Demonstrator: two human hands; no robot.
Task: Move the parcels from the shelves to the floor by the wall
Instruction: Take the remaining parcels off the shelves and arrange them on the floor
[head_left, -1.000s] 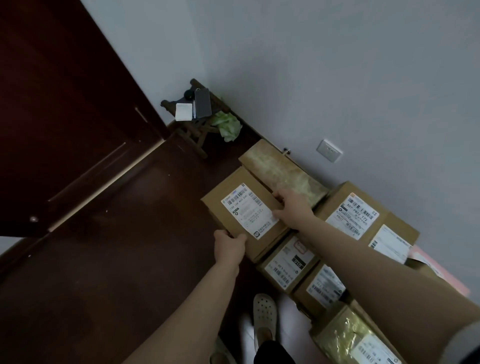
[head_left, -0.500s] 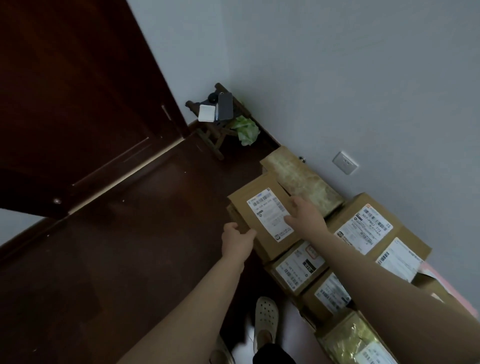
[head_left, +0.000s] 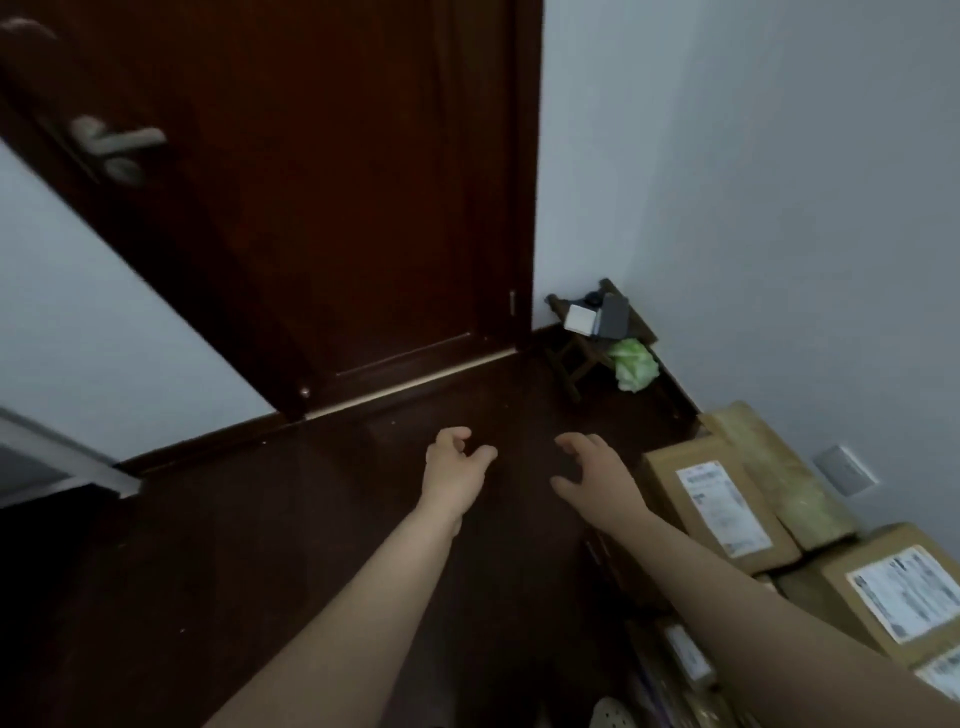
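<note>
Several cardboard parcels with white labels lie stacked on the floor along the right wall. The top labelled parcel (head_left: 719, 506) rests beside a taped brown parcel (head_left: 779, 478), with another labelled box (head_left: 893, 592) nearer me. My left hand (head_left: 453, 470) hangs over the dark floor, fingers loosely curled, holding nothing. Just left of the top parcel and apart from it, my right hand (head_left: 597, 475) is spread and relaxed, and it too holds nothing.
A dark wooden door (head_left: 322, 208) with a metal handle (head_left: 117, 143) stands ahead. A small wooden stool (head_left: 587, 343) with small items and a green bag (head_left: 634, 366) fills the corner. A wall socket (head_left: 844, 470) sits above the parcels. Dark wood floor (head_left: 260, 545) spreads left.
Both hands have let go of the labelled parcel, which now lies on the stack. The hands drew back to the left, and my view swung up and left toward the door.
</note>
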